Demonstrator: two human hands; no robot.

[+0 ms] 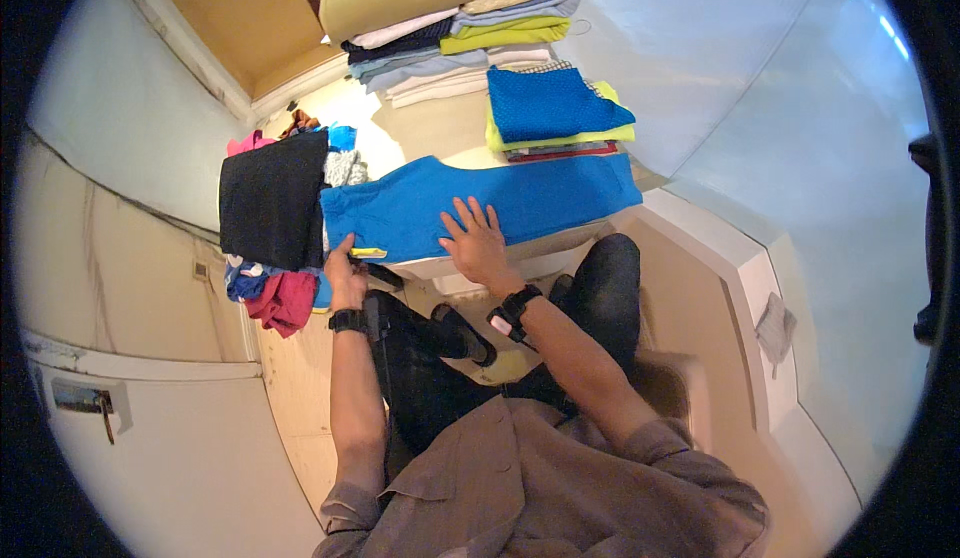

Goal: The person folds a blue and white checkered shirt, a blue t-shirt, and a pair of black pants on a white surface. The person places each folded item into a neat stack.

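Observation:
A pair of blue trousers (560,198), folded lengthwise, lies flat across the table in front of me. My right hand (480,250) rests on the middle of the cloth, palm down with its fingers spread. At the near left corner, by the waist end, my left hand (346,276) pinches the edge of the fabric. Beside those fingers a small yellow strip (369,253) shows at the border. The left end of the trousers meets a black folded cloth (275,198), which lies over a heap of mixed garments.
Tall stacks of folded clothes (430,58) stand at the back of the table. Nearer on the right is a smaller pile topped by a blue textured garment (555,103). A crumpled red cloth (284,303) hangs at the left edge. A white door (170,448) stands at lower left.

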